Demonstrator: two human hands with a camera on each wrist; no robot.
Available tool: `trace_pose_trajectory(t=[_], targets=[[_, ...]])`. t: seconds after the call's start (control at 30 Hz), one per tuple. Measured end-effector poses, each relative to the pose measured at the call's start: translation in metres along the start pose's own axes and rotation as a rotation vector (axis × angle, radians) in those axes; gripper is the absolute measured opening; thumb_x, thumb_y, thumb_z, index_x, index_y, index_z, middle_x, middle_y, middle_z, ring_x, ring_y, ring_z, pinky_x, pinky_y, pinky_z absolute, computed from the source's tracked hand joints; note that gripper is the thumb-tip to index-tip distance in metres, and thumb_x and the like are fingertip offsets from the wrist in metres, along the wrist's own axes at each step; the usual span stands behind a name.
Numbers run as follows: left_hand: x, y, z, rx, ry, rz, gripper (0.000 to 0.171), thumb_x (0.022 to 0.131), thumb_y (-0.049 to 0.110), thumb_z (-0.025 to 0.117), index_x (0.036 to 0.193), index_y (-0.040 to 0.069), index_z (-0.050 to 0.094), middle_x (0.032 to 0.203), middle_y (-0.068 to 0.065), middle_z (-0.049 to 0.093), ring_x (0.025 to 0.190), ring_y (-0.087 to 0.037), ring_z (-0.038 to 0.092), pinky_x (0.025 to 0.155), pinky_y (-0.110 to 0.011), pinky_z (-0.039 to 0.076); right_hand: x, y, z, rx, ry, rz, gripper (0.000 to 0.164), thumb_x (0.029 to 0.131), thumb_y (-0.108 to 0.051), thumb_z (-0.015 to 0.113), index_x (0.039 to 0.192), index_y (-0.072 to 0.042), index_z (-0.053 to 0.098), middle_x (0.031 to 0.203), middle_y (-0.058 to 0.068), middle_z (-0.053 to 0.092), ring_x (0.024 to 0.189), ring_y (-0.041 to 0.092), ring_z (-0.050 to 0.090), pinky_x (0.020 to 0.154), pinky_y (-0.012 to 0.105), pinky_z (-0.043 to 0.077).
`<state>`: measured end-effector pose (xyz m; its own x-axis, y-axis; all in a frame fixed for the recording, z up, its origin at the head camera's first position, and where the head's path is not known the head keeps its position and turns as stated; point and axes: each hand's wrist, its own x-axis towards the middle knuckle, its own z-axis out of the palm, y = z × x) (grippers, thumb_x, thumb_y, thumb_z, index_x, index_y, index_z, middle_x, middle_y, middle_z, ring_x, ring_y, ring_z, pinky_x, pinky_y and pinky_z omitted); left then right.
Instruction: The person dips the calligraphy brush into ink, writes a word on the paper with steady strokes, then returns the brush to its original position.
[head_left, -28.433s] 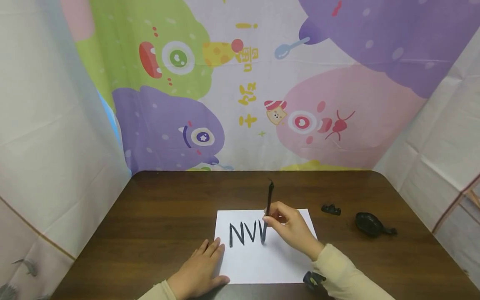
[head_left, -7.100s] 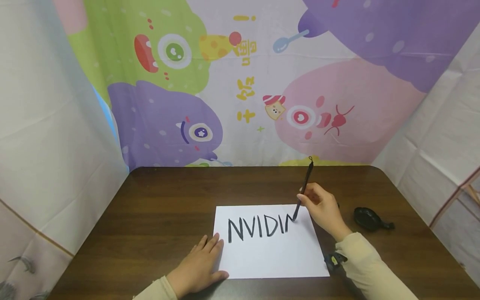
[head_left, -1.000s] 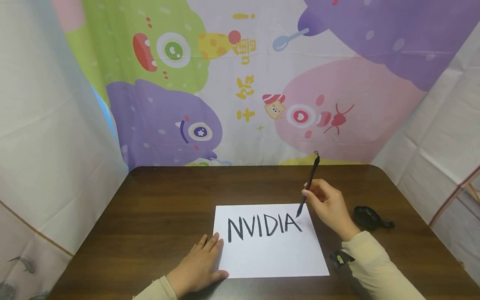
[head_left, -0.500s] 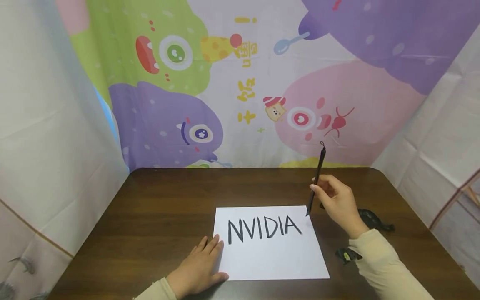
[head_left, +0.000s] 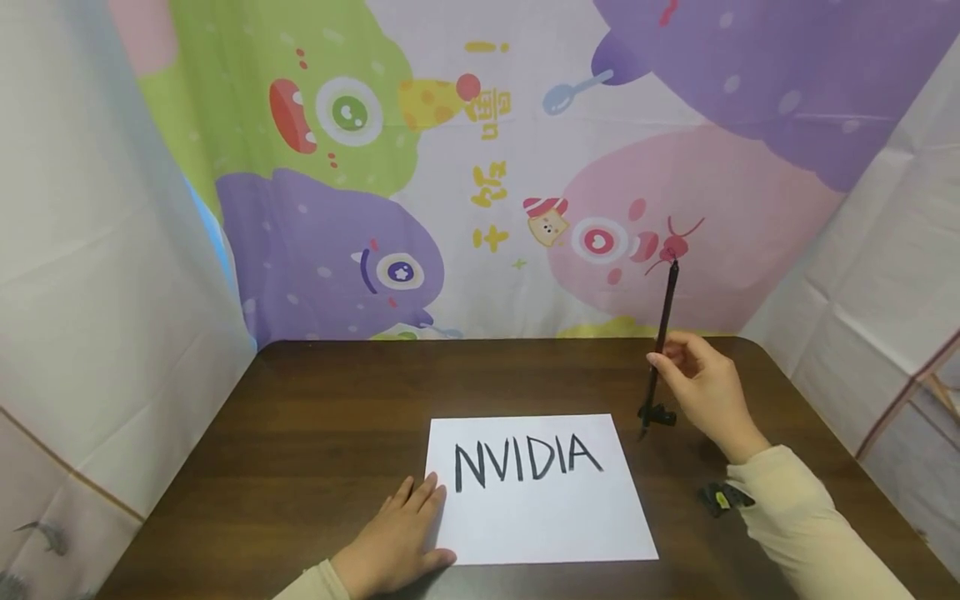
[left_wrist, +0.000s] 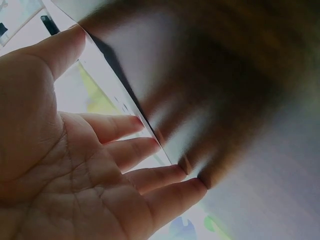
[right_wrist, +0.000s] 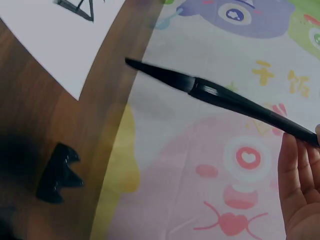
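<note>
A white sheet of paper [head_left: 547, 529] bears the black brushed letters "NVIDIA" [head_left: 528, 461]. My left hand [head_left: 393, 533] rests on the sheet's left edge with fingers spread; its palm [left_wrist: 65, 170] faces the left wrist camera. My right hand [head_left: 708, 396] pinches a black writing brush [head_left: 665, 312] by the handle, right of the paper. In the right wrist view, the brush's dark pointed tip [right_wrist: 155, 72] hangs clear of the sheet. Behind the tip in the head view lies a small black brush rest [head_left: 662, 415], also seen in the right wrist view.
The dark wooden table [head_left: 337, 400] reaches back to a cartoon-printed curtain [head_left: 495, 292], with white cloth [head_left: 97, 250] at the sides. A small black device [head_left: 722, 498] sits at my right wrist. My right hand blocks the spot where the black ink dish stood.
The lettering has grown from "NV" and a stroke to "NVIDIA". Within the last second my right hand has lifted the brush off the paper and moved right. The left hand stays put.
</note>
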<state>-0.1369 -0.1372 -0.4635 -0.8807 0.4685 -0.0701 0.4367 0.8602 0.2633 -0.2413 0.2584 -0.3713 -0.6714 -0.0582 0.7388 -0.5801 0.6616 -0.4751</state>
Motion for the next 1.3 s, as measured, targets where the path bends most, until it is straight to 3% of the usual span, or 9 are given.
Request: trace_pose_trajectory(t=[0.23, 0.43, 0.7, 0.93, 1.13, 1.3], targets=[[0.000, -0.001, 0.002, 0.002, -0.003, -0.003, 0.083, 0.077, 0.054, 0.063, 0.137, 0.002, 0.039, 0.145, -0.019, 0.032, 0.128, -0.050, 0.030, 0.092, -0.065, 0.034, 0.011, 0.004, -0.012, 0.023, -0.041, 0.063, 0.029, 0.080, -0.004, 0.069, 0.107, 0.002, 0.059, 0.077, 0.009, 0.065, 0.055, -0.004, 0.057, 0.052, 0.011, 0.047], [0.000, -0.002, 0.001, 0.001, -0.001, 0.005, 0.082, 0.077, 0.053, 0.063, 0.137, 0.001, 0.039, 0.145, -0.019, 0.032, 0.128, -0.050, 0.030, 0.093, -0.064, 0.034, 0.023, 0.009, -0.018, 0.057, -0.061, 0.147, 0.033, 0.082, -0.008, 0.067, 0.112, 0.002, 0.057, 0.082, 0.014, 0.065, 0.057, -0.003, 0.058, 0.053, 0.014, 0.049], [0.000, -0.003, 0.002, 0.009, 0.014, 0.011, 0.082, 0.077, 0.053, 0.063, 0.136, 0.001, 0.040, 0.145, -0.020, 0.033, 0.127, -0.050, 0.030, 0.092, -0.064, 0.035, 0.037, 0.023, -0.023, 0.109, -0.074, 0.285, 0.034, 0.084, -0.018, 0.066, 0.111, -0.002, 0.055, 0.080, 0.000, 0.069, 0.053, 0.002, 0.059, 0.053, 0.019, 0.050], [0.000, -0.003, 0.002, 0.005, 0.015, 0.008, 0.082, 0.077, 0.054, 0.063, 0.136, 0.001, 0.040, 0.145, -0.019, 0.033, 0.127, -0.050, 0.030, 0.092, -0.064, 0.035, 0.042, 0.032, -0.024, 0.195, -0.059, 0.313, 0.031, 0.084, -0.012, 0.065, 0.108, 0.005, 0.053, 0.075, -0.014, 0.067, 0.053, 0.006, 0.061, 0.051, 0.017, 0.050], [0.001, -0.004, 0.003, 0.005, 0.009, 0.007, 0.083, 0.077, 0.054, 0.062, 0.137, 0.002, 0.039, 0.146, -0.019, 0.032, 0.128, -0.050, 0.030, 0.093, -0.065, 0.034, 0.042, 0.020, -0.023, 0.246, -0.058, 0.341, 0.032, 0.084, -0.004, 0.064, 0.107, 0.014, 0.052, 0.071, -0.018, 0.065, 0.050, 0.005, 0.059, 0.049, 0.015, 0.048], [0.001, -0.004, 0.003, 0.009, 0.016, 0.017, 0.082, 0.078, 0.054, 0.062, 0.137, 0.001, 0.040, 0.145, -0.019, 0.032, 0.127, -0.050, 0.030, 0.093, -0.065, 0.034, 0.039, 0.026, -0.017, 0.258, -0.067, 0.413, 0.030, 0.085, -0.007, 0.063, 0.104, 0.015, 0.053, 0.069, -0.018, 0.065, 0.051, 0.001, 0.058, 0.049, 0.015, 0.049]])
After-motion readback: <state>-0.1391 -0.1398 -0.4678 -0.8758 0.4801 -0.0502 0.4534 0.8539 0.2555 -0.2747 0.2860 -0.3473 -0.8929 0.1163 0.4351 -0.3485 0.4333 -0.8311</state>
